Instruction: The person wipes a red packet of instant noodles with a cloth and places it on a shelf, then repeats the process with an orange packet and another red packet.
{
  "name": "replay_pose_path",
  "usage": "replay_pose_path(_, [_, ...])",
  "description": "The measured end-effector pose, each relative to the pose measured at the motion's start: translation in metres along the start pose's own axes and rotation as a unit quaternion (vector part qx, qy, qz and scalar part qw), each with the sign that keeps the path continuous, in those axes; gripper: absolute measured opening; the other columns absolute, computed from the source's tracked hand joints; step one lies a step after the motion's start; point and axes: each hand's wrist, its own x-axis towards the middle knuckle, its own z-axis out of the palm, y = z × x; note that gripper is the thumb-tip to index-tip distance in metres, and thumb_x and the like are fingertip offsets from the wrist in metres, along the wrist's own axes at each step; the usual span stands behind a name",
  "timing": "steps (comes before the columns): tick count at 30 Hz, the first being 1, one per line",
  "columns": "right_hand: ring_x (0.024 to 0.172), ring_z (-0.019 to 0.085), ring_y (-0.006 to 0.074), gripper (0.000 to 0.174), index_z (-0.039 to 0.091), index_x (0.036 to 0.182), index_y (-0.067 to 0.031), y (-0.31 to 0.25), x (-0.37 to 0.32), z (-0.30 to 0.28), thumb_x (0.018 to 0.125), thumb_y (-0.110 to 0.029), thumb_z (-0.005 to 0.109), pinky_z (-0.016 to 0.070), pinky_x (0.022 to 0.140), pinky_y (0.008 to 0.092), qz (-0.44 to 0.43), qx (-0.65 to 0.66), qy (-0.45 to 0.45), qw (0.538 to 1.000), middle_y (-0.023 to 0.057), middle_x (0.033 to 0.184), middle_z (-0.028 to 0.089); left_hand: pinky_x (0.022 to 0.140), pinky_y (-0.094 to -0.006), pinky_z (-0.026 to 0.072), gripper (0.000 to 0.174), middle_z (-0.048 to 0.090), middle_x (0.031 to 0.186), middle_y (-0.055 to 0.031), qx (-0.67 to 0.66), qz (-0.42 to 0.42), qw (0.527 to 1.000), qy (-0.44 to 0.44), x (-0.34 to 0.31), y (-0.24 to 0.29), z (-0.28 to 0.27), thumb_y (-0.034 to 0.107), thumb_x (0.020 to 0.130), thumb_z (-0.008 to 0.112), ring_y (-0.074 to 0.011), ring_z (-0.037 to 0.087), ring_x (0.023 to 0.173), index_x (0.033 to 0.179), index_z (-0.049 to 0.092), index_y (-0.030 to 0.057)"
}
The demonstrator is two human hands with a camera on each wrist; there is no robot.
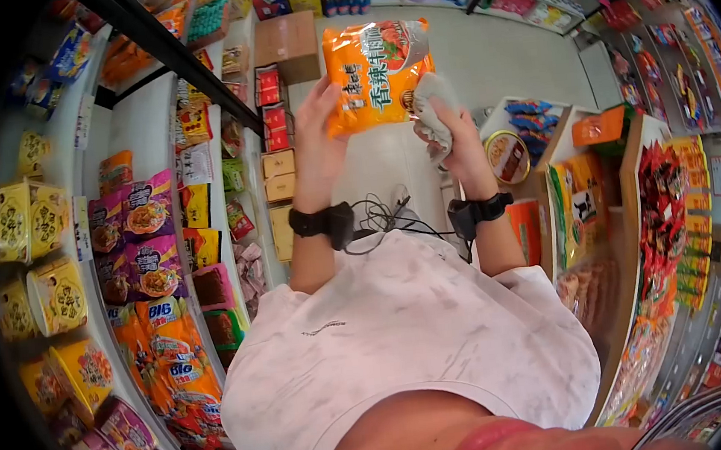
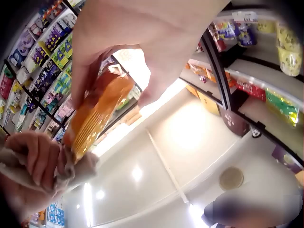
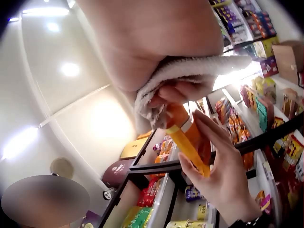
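An orange packet of instant noodles (image 1: 375,74) with large dark lettering and a picture of a bowl is held up in front of the chest in the head view. My left hand (image 1: 318,128) grips its left edge, thumb and fingers on opposite sides, as the left wrist view shows around the packet (image 2: 102,111). A grey cloth (image 1: 434,116) is bunched in my right hand (image 1: 458,137), which holds it against the packet's lower right corner. In the right wrist view the cloth (image 3: 190,71) wraps between palm and fingers, right at the packet's end.
Shelves of noodle packs (image 1: 154,269) and yellow tubs (image 1: 27,221) rise along the left. On the right stands a wooden display unit (image 1: 630,167) with hanging snacks. A cardboard box (image 1: 285,47) sits ahead beside the pale floor (image 1: 483,60). Cables (image 1: 377,215) hang between the wrist straps.
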Motion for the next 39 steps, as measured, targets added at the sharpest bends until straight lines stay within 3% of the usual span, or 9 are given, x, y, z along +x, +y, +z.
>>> replay_pose_path(2, [0.083, 0.063, 0.0077, 0.031, 0.064, 0.116, -0.0029, -0.003, -0.015, -0.002, 0.095, -0.026, 0.067, 0.0492, 0.072, 0.0236, -0.026, -0.054, 0.001, 0.998, 0.0016, 0.100, 0.069, 0.092, -0.0343, 0.0541, 0.039, 0.064, 0.121, -0.0101, -0.020, -0.093, 0.994, -0.057, -0.005, 0.007, -0.014, 0.014, 0.095, 0.067, -0.0180, 0.065, 0.106, 0.129, 0.053, -0.0007])
replay_pose_path(5, [0.094, 0.063, 0.0087, 0.035, 0.062, 0.120, -0.0019, -0.007, -0.033, -0.003, 0.095, -0.025, 0.067, 0.0486, 0.076, 0.0240, -0.112, -0.225, -0.039, 0.967, 0.0021, 0.108, 0.068, 0.092, -0.0347, 0.0543, 0.039, 0.064, 0.120, -0.0094, 0.101, -0.135, 0.985, -0.026, -0.012, -0.007, -0.012, 0.013, 0.094, 0.068, -0.0184, 0.065, 0.107, 0.128, 0.054, -0.0004])
replay_pose_path(6, [0.104, 0.061, 0.0089, 0.038, 0.060, 0.126, -0.0024, -0.004, -0.037, -0.012, 0.098, -0.028, 0.063, 0.0474, 0.079, 0.0229, -0.071, -0.234, 0.001, 0.970, 0.0020, 0.116, 0.067, 0.092, -0.0347, 0.0541, 0.038, 0.065, 0.119, -0.0088, 0.084, -0.106, 0.991, -0.018, -0.011, -0.013, -0.011, 0.014, 0.095, 0.068, -0.0181, 0.065, 0.108, 0.127, 0.054, -0.0002])
replay_pose_path(10, [0.106, 0.061, 0.0106, 0.044, 0.059, 0.128, -0.0022, -0.007, -0.038, -0.002, 0.103, -0.038, 0.054, 0.0485, 0.081, 0.0249, -0.141, -0.057, 0.191, 0.970, 0.0055, 0.118, 0.066, 0.091, -0.0331, 0.0539, 0.041, 0.063, 0.118, -0.0082, 0.025, -0.009, 1.000, 0.000, -0.007, -0.028, 0.007, 0.011, 0.092, 0.072, -0.0176, 0.064, 0.107, 0.126, 0.051, 0.0013])
replay_pose_path(14, [0.106, 0.064, 0.0154, 0.045, 0.056, 0.126, 0.0045, -0.005, -0.057, 0.010, 0.101, -0.032, 0.059, 0.0524, 0.087, 0.0308, -0.137, 0.108, 0.062, 0.983, 0.0104, 0.119, 0.066, 0.090, -0.0310, 0.0538, 0.052, 0.060, 0.119, -0.0086, 0.110, 0.097, 0.989, -0.037, -0.008, -0.058, 0.032, 0.004, 0.087, 0.075, -0.0166, 0.062, 0.107, 0.128, 0.043, 0.0031])
replay_pose_path(18, [0.106, 0.065, 0.0167, 0.038, 0.057, 0.124, 0.0051, -0.004, -0.073, 0.007, 0.094, -0.013, 0.069, 0.0539, 0.088, 0.0310, -0.182, 0.055, 0.212, 0.959, 0.0117, 0.117, 0.066, 0.091, -0.0300, 0.0531, 0.060, 0.058, 0.121, -0.0089, 0.149, 0.115, 0.980, -0.066, -0.021, -0.085, 0.070, 0.000, 0.084, 0.077, -0.0166, 0.061, 0.108, 0.130, 0.039, 0.0030])
replay_pose_path(21, [0.104, 0.066, 0.0169, 0.038, 0.057, 0.124, 0.0050, -0.008, -0.091, -0.018, 0.094, -0.014, 0.070, 0.0540, 0.087, 0.0306, -0.225, 0.017, 0.244, 0.943, 0.0117, 0.115, 0.067, 0.093, -0.0308, 0.0508, 0.061, 0.059, 0.124, -0.0083, 0.165, 0.141, 0.973, -0.077, -0.034, -0.111, 0.092, 0.000, 0.085, 0.075, -0.0174, 0.061, 0.111, 0.136, 0.040, 0.0032])
replay_pose_path(33, [0.106, 0.064, 0.0148, 0.038, 0.056, 0.125, 0.0019, -0.042, -0.199, -0.093, 0.095, -0.018, 0.068, 0.0509, 0.092, 0.0304, -0.287, 0.054, 0.278, 0.915, 0.0080, 0.119, 0.066, 0.087, -0.0316, 0.0541, 0.042, 0.062, 0.118, -0.0078, 0.115, -0.022, 0.981, -0.153, -0.076, -0.192, 0.153, 0.004, 0.091, 0.070, -0.0161, 0.064, 0.104, 0.128, 0.051, 0.0014])
replay_pose_path(39, [0.120, 0.057, 0.0232, 0.039, 0.052, 0.135, -0.0061, -0.050, -0.264, -0.168, 0.102, -0.026, 0.054, 0.0427, 0.105, 0.0410, -0.336, 0.204, 0.277, 0.877, 0.0074, 0.130, 0.060, 0.090, -0.0349, 0.0549, 0.056, 0.059, 0.125, -0.0101, 0.088, -0.004, 0.985, -0.145, -0.089, -0.234, 0.175, 0.001, 0.088, 0.073, -0.0194, 0.061, 0.111, 0.134, 0.042, 0.0036])
